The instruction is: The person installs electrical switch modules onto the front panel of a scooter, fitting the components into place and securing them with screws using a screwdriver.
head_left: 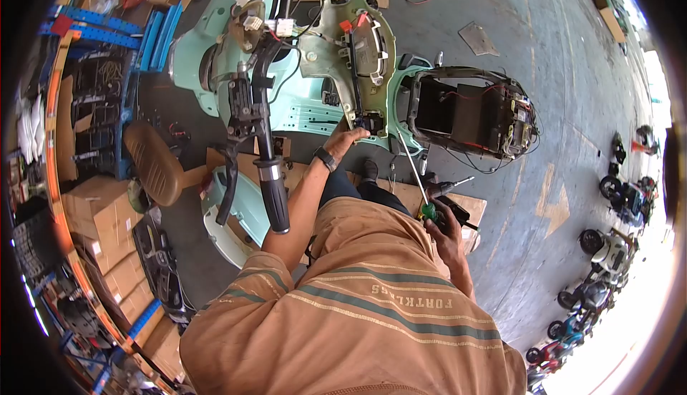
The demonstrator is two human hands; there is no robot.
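My single feed comes from a wide fisheye camera on the person's head, tipped forward and steeply down. Closest to it, the brown striped shirt (393, 302) fills the lower frame. Past that I look down on the mint-green scooter body (379, 98), a little farther off. Storage shelving (51, 166) curves along the left rim, distant parked motorcycles (592, 295) along the right.

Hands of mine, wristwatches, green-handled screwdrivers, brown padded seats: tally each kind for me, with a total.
Hands: 2, left hand and right hand
Wristwatch: 1
Green-handled screwdriver: 1
Brown padded seat: 1
Total: 5
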